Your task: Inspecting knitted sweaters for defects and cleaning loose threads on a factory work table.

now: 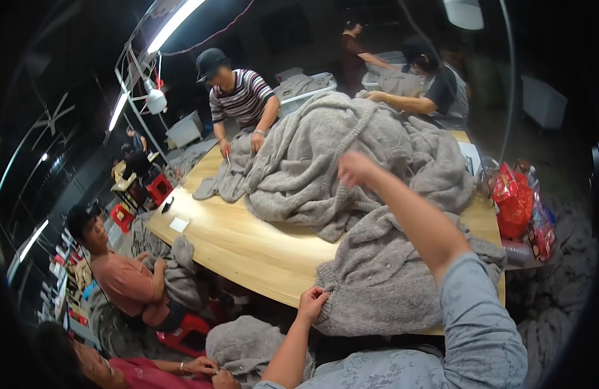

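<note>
A grey knitted cardigan (384,285) with small buttons lies spread over the near right edge of the table in front of me. My left hand (312,305) pinches its ribbed edge between thumb and fingers. Raised above the far side of the garment, my right hand (358,170) is curled closed and slightly blurred; I cannot make out what it holds, if anything. Behind that hand, a big heap of grey knitwear (312,149) covers the middle of the table.
Bare wood shows on the table (247,253). A red plastic bag (515,201) and clear bottles stand at its right edge. Across from me, a person in stripes (244,97) works on a garment with a tool. People sit at left on red stools (186,337). Lamps hang overhead.
</note>
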{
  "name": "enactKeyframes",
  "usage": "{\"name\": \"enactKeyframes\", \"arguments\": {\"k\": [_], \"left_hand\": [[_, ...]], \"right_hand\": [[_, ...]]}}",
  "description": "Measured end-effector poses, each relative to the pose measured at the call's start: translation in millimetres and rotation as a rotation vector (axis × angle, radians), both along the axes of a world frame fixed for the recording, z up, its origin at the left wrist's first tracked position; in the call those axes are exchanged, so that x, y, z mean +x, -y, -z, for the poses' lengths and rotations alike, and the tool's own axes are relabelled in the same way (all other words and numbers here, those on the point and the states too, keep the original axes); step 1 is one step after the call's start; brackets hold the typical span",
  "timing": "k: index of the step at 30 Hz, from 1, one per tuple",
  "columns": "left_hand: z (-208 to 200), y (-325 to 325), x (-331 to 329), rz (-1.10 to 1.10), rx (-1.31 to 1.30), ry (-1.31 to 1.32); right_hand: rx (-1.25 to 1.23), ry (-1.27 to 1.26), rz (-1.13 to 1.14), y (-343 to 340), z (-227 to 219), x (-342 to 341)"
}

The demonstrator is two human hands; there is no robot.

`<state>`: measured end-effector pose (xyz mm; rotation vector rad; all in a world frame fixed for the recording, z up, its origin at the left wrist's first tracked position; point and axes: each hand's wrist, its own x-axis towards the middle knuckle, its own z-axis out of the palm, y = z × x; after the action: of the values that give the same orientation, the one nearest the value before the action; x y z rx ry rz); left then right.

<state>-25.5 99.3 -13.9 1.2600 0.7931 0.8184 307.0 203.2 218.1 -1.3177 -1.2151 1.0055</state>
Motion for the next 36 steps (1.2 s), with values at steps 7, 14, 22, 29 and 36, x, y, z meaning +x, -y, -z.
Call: {"name": "enactKeyframes", "arguments": {"k": [7,14,22,29,36], "left_hand": [[5,1,-1,0.022,0.046,-0.08],[7,3,2,0.023,0.039,-0.105],[9,4,8,-0.051,0.051,-0.078],[15,8,13,-0.103,0.061,-0.019],[11,6,17,-0.079,0.096,-0.14]], "right_hand": [[0.117,0.644,-0.146,164,177,-158],[0.169,0.425,-0.068,164,195,-158],[0.005,0.339,-0.031,159,200,-158],[0.055,0.378,0.052,154,203,-165],[0.062,0.274,-0.034,157,214,-155]]}}
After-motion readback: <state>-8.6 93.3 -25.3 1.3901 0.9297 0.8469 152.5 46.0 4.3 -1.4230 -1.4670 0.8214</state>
